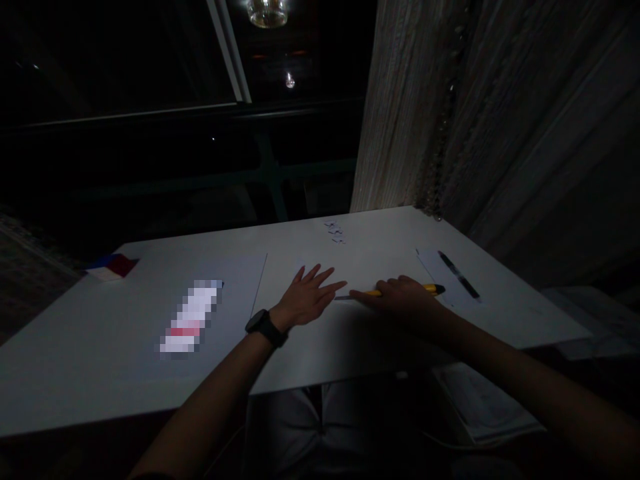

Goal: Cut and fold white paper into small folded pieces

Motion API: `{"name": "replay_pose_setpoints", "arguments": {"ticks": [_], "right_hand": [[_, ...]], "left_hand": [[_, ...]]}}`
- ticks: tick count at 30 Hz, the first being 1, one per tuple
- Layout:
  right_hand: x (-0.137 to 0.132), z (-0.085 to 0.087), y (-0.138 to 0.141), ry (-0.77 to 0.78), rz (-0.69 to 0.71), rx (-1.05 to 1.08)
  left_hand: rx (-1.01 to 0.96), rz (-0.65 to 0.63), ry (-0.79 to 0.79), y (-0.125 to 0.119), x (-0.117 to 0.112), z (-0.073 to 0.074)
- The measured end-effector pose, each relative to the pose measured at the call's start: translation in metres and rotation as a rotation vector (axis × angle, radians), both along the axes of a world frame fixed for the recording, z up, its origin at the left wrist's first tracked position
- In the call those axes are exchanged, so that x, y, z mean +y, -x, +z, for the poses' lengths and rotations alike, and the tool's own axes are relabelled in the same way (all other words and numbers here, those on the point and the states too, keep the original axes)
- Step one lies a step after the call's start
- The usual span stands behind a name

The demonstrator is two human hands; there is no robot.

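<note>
My left hand, with a dark watch on the wrist, is flat and palm down with its fingers spread. It lies on or just over the white tabletop, holding nothing. Close to its fingertips, my right hand is closed around a yellow utility knife with a black end. The knife's thin grey tip points left toward my left hand, and part of its body is hidden under my fingers. Dim light makes the blade hard to see clearly.
A black pen lies on a white sheet at the right. Small pieces with dark marks are near the back edge. A blurred-out item and a red, blue and white cube are at the left. A curtain hangs behind.
</note>
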State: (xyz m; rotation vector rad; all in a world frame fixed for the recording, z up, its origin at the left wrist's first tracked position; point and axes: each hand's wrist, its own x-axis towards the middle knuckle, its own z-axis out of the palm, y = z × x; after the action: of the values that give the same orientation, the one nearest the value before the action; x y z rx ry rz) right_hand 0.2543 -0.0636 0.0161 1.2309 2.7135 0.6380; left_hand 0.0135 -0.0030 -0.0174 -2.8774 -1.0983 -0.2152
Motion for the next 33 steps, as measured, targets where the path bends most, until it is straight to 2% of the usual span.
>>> {"name": "replay_pose_setpoints", "arguments": {"ticks": [6, 33], "right_hand": [[0.003, 0.000, -0.002, -0.020, 0.037, 0.003], [0.003, 0.002, -0.012, 0.025, -0.004, -0.070]], "left_hand": [[0.017, 0.004, 0.010, -0.001, 0.000, 0.001], [-0.006, -0.003, 0.015, 0.002, 0.002, -0.001]]}}
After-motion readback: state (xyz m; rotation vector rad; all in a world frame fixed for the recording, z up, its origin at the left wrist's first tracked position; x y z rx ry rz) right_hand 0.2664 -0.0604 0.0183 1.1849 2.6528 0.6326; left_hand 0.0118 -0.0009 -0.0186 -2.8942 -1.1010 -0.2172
